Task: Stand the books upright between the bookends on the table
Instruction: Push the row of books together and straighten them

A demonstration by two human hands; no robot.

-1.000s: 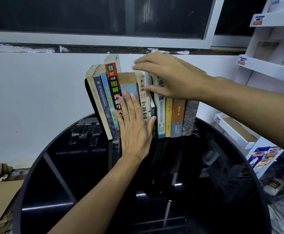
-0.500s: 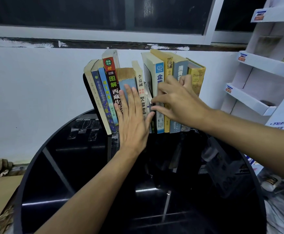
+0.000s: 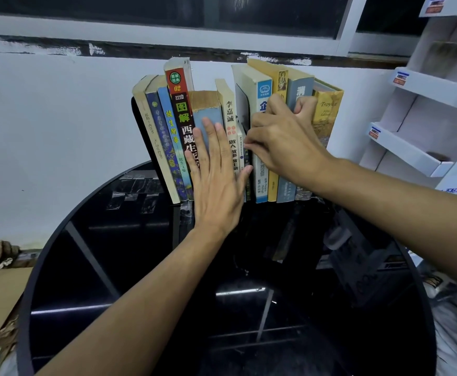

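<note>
Row of paperbacks [image 3: 178, 118] standing spines-out at the far edge of the black table [image 3: 99, 253], left batch leaning on a black bookend [image 3: 136, 112], second bookend [image 3: 242, 104] mid-row.

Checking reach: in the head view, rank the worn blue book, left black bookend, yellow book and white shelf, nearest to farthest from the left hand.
1. Worn blue book: pressed under the left hand.
2. Black bookend: row's left end.
3. Yellow book: row's right end.
4. White shelf: far right.

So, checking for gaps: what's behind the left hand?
The left hand lies flat over the pale blue book and the red book beside it; their lower spines are covered.
</note>
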